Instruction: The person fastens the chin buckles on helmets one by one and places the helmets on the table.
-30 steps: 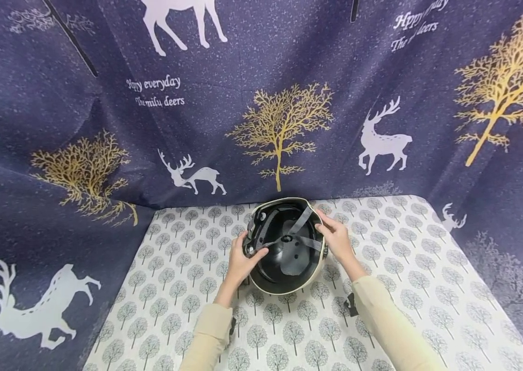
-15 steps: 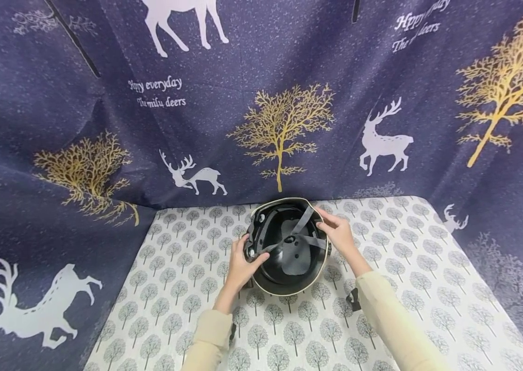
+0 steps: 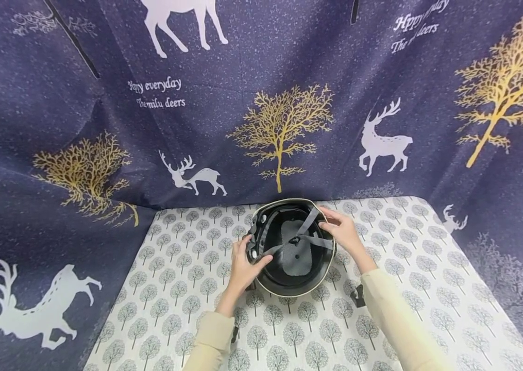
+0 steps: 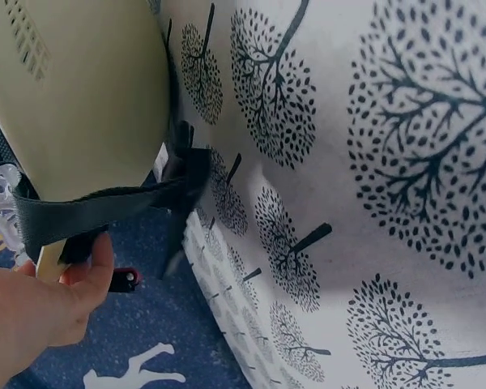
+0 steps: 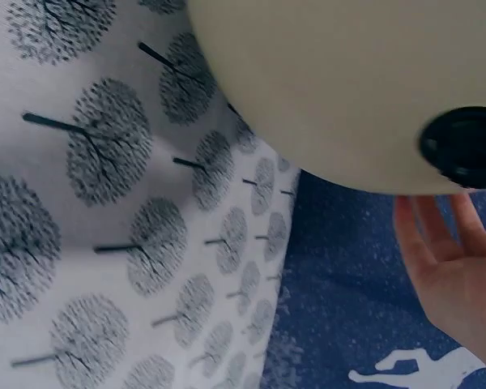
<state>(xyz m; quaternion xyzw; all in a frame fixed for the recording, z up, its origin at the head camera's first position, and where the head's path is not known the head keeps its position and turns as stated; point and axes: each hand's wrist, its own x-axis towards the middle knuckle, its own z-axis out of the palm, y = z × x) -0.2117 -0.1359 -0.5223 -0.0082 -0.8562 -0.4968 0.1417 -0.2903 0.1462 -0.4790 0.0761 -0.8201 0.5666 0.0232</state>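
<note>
A cream helmet [image 3: 296,270] is held upside down over the table's back part, its black inside facing up. Grey straps [image 3: 319,241] cross the opening. My left hand [image 3: 242,268] grips the left rim, thumb over the edge. On the right rim, my right hand [image 3: 343,233] holds with the thumb inside and fingers outside. The left wrist view shows a dark strap [image 4: 97,212] across the cream shell [image 4: 89,97], by the left hand [image 4: 44,312]. In the right wrist view, a round black fitting [image 5: 466,146] sits above the right hand [image 5: 462,275].
A white tablecloth [image 3: 187,314] printed with grey trees covers the table. Behind it hangs a dark blue curtain [image 3: 252,62] with deer and golden trees. A small red and black piece [image 4: 125,280] shows beyond the left hand.
The helmet has shifted slightly right and turned, so more of its inside faces up. My right hand has moved right with it; the left hand keeps its grip, moving only slightly.
</note>
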